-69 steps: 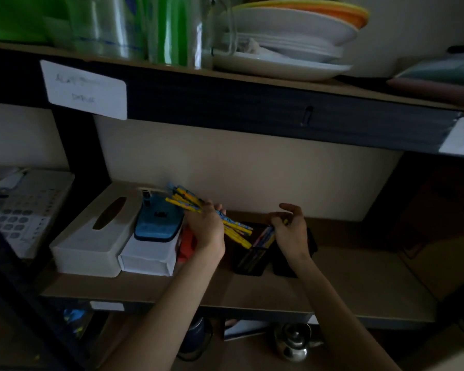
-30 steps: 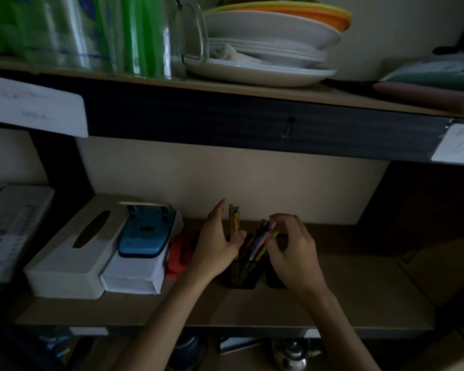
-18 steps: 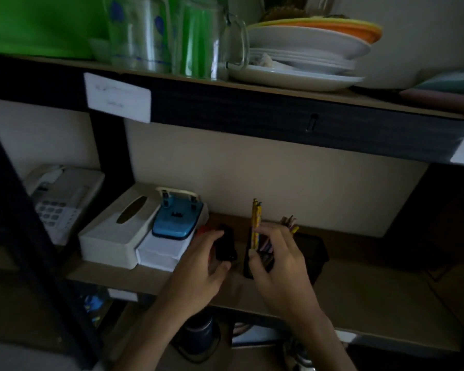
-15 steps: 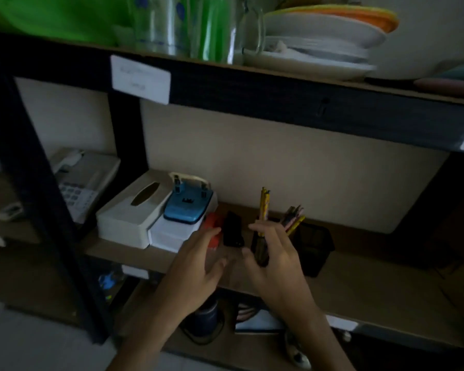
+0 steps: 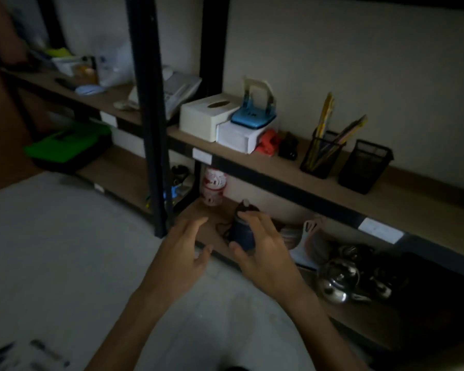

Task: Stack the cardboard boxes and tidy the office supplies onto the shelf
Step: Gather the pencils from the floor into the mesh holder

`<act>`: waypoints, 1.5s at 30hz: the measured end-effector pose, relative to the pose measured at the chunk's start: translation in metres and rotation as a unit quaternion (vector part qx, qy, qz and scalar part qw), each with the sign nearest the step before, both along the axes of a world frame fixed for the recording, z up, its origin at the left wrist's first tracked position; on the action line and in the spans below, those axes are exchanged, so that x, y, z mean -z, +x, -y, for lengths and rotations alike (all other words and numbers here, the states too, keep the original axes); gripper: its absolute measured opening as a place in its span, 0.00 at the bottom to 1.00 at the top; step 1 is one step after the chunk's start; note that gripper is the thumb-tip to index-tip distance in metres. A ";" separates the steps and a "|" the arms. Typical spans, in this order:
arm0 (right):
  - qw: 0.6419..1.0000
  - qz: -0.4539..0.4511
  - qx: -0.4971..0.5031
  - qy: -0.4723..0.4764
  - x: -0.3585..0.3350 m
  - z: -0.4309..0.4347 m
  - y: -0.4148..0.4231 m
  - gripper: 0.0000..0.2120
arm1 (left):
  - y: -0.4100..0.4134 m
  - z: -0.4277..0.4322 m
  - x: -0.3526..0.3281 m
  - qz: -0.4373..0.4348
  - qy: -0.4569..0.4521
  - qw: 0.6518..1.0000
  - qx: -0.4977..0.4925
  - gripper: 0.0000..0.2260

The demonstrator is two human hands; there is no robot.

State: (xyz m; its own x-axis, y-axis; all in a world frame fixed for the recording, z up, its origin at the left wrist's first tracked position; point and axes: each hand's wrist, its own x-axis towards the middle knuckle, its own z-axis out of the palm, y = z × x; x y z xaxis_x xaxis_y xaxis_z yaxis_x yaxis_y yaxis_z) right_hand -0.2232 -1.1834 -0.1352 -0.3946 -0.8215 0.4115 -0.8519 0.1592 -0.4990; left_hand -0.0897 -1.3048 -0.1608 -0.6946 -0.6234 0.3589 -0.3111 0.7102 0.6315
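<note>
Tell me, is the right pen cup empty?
It looks empty: nothing sticks out of the right cup, while pencils stand in the left cup.

The wooden shelf (image 5: 252, 159) carries a tissue box (image 5: 204, 116), two mesh pen holders (image 5: 322, 156), and staplers (image 5: 268, 142).

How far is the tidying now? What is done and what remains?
Done: the pencils stand in the left mesh holder on the middle shelf; the second mesh holder looks empty. In hand: nothing; the left hand and right hand are both open and empty, below that shelf. Left: dark pens lie on the floor; no cardboard boxes are visible.
</note>
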 end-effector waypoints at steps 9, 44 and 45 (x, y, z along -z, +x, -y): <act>0.993 0.020 -0.113 0.026 0.071 -0.063 0.107 0.24 | 0.137 -0.093 0.076 0.021 0.031 0.992 -0.117 0.25; 0.883 0.050 -0.426 0.191 0.182 0.097 0.353 0.20 | 0.437 -0.100 0.183 0.040 0.103 0.828 -0.549 0.19; 0.882 0.048 -0.425 0.198 0.189 0.106 0.356 0.20 | 0.439 -0.094 0.190 0.041 0.111 0.826 -0.551 0.19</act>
